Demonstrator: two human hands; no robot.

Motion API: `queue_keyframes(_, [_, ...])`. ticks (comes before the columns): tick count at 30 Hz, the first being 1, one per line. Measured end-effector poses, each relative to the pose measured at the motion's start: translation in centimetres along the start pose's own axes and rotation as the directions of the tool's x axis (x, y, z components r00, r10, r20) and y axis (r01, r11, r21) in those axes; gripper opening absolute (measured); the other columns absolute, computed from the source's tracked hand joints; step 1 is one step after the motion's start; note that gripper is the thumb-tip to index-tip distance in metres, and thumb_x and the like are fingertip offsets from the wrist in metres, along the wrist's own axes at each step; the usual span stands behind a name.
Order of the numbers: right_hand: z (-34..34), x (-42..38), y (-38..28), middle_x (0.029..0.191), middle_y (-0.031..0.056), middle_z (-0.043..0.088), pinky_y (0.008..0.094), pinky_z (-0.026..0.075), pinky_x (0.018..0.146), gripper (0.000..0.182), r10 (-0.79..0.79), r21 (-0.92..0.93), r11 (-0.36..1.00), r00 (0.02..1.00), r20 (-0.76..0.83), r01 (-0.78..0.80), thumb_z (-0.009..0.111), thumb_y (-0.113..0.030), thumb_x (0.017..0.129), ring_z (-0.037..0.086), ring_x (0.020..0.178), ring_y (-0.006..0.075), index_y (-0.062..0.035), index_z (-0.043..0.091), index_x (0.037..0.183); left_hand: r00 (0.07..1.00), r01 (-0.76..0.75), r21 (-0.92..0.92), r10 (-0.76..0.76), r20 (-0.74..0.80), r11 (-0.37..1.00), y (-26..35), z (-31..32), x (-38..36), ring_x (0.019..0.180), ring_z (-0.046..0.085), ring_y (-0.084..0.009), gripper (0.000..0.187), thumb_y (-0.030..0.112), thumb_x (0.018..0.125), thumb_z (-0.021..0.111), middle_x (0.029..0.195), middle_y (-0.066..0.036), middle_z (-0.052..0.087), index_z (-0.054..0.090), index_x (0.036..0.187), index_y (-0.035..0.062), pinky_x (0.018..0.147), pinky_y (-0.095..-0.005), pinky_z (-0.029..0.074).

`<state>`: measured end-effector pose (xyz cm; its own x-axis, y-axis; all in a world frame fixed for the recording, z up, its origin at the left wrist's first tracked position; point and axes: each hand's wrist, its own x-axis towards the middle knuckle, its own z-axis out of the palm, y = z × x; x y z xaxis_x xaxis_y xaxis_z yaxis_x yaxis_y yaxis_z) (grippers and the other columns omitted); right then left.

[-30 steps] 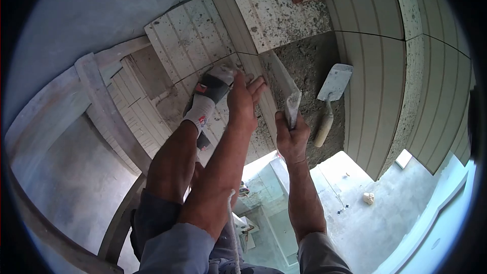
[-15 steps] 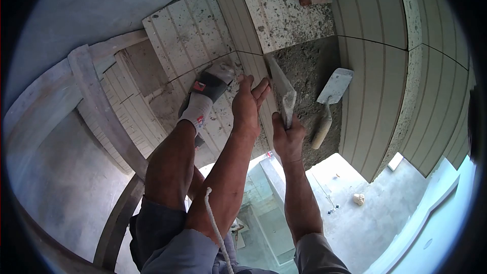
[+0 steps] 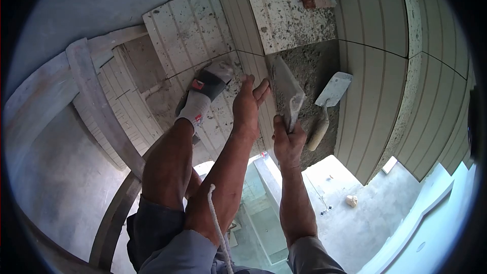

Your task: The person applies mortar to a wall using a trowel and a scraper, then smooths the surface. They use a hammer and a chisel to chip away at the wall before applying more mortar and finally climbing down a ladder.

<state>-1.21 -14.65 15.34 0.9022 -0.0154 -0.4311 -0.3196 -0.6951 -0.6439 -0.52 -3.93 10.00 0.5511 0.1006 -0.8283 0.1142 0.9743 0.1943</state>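
Observation:
My right hand point(image 3: 289, 144) is closed around the handle of a trowel point(image 3: 287, 82) with a grey, mortar-smeared blade. The blade points away from me, over the left edge of a bed of grey mortar point(image 3: 314, 61) on the stair step. My left hand point(image 3: 246, 109) has its fingers stretched out and holds nothing. Its fingertips are right at the grooved riser tile point(image 3: 259, 83), just left of the trowel. On the right side of the mortar lies a second trowel point(image 3: 333, 90), square-bladed with a wooden handle.
A speckled step tile point(image 3: 284, 15) with a reddish patch adjoins the mortar. Grooved tiles point(image 3: 370, 101) rise on the right. My shoe point(image 3: 209, 82) stands on the lower step, beside a wooden railing point(image 3: 101, 101). Below, beyond the stair edge, lies a floor point(image 3: 365, 223).
The trowel in my right hand has turned, showing more of its blade face, and its tip has shifted slightly right. My left hand stays nearly in place. The view has shifted a little.

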Motion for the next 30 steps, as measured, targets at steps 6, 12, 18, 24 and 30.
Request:
queue_keyframes(6, [0.6,-0.3,0.5,0.059,0.0022,0.054,0.0254,0.041,0.046,0.022,-0.147,0.02,0.989,0.988,-0.04,0.148,0.062,-0.016,0.087,0.051,0.052,0.0079,0.0007,0.056,0.075,1.0,-0.029,-0.063,0.029,-0.004,0.998,-0.2,0.0,0.4,0.119,0.052,-0.021,0.07,0.047,0.097,0.037,0.127,-0.016,0.055,0.02,0.144,-0.003,0.112,-0.0373,0.019])
queue_keyframes(12, [0.0,-0.1,0.5,0.061,0.0061,0.057,0.0292,0.043,0.052,0.016,0.069,-0.013,0.998,0.997,0.025,-0.068,0.061,-0.013,0.086,0.05,0.058,0.0087,0.0038,0.06,0.087,0.999,-0.038,-0.04,0.037,-0.027,0.998,-0.1,0.1,0.1,0.119,0.052,-0.021,0.069,0.046,0.098,0.037,0.127,-0.018,0.054,0.021,0.143,-0.0035,0.107,-0.0312,0.029])
queue_keyframes(18, [0.5,-0.5,1.1,0.061,0.006,0.057,0.0284,0.043,0.052,0.017,-0.148,0.095,0.984,0.989,-0.025,0.15,0.061,-0.013,0.086,0.049,0.058,0.0078,0.0035,0.059,0.085,1.0,-0.021,-0.045,0.02,-0.022,0.999,0.0,0.2,0.2,0.118,0.053,-0.0201,0.069,0.047,0.098,0.036,0.124,-0.017,0.058,0.022,0.143,-0.0034,0.11,-0.0346,0.024])
queue_keyframes(24, [0.1,-0.2,0.3,0.059,0.0037,0.056,0.0272,0.041,0.05,0.016,0.053,0.025,0.998,0.998,0.014,-0.053,0.059,-0.013,0.087,0.05,0.056,0.007,0.0014,0.059,0.08,1.0,0.013,0.019,-0.013,-0.002,1.0,0.4,0.0,-0.2,0.12,0.052,-0.0215,0.07,0.047,0.098,0.035,0.126,-0.018,0.055,0.019,0.144,-0.0035,0.108,-0.0323,0.027])
queue_keyframes(30, [0.2,-0.8,1.2,0.058,0.0042,0.055,0.0278,0.041,0.049,0.013,-0.112,0.078,0.991,0.994,-0.009,0.113,0.06,-0.01,0.086,0.051,0.055,0.0075,0.0014,0.058,0.081,0.998,-0.054,-0.04,0.055,0.031,0.998,-0.1,0.0,0.2,0.12,0.051,-0.0248,0.071,0.039,0.099,0.04,0.146,-0.019,0.028,0.01,0.143,-0.0082,0.109,-0.0364,0.032])
